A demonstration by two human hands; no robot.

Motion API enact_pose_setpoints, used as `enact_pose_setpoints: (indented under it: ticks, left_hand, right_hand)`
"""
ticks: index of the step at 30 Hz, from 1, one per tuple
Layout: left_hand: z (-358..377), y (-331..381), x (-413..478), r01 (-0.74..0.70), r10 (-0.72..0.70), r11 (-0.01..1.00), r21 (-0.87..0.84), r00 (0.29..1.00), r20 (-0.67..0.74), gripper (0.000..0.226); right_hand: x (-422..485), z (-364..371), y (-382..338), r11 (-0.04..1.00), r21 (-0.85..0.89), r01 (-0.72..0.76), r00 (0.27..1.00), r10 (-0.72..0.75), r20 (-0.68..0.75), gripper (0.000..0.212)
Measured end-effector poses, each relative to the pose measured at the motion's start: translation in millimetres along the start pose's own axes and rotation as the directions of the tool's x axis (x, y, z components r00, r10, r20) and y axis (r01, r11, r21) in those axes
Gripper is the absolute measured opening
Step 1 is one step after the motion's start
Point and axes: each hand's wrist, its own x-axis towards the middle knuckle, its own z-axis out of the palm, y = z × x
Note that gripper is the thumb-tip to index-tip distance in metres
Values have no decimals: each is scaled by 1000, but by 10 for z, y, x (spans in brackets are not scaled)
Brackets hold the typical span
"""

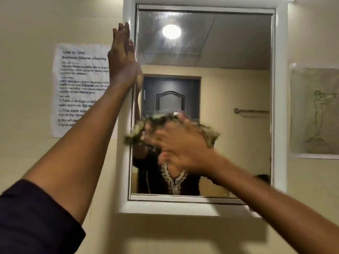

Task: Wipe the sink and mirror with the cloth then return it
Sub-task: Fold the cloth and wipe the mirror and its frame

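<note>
A white-framed mirror hangs on the beige wall straight ahead. My right hand presses a crumpled greenish-brown cloth flat against the lower left of the glass; both are motion-blurred. My left hand rests flat with fingers straight up against the mirror's left frame edge, holding nothing. The glass shows faint streaks near the top, around the reflected ceiling light. The sink is out of view.
A printed task sheet is taped to the wall left of the mirror, partly behind my left forearm. A pale sketch on paper hangs to the right. The mirror reflects a dark door and a towel rail.
</note>
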Motion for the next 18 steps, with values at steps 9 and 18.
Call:
enact_pose_setpoints:
  ticks: [9,18]
  left_hand:
    - [-161,99,-105,3,2,997,-74,998,69,36]
    - [-141,75,-131,-34,34,999,-5,998,54,46]
  right_hand:
    - [935,-249,258,926,57,-373,912,377,-163,55]
    - [-193,328,-1334,963,100,-250,966,240,98,59]
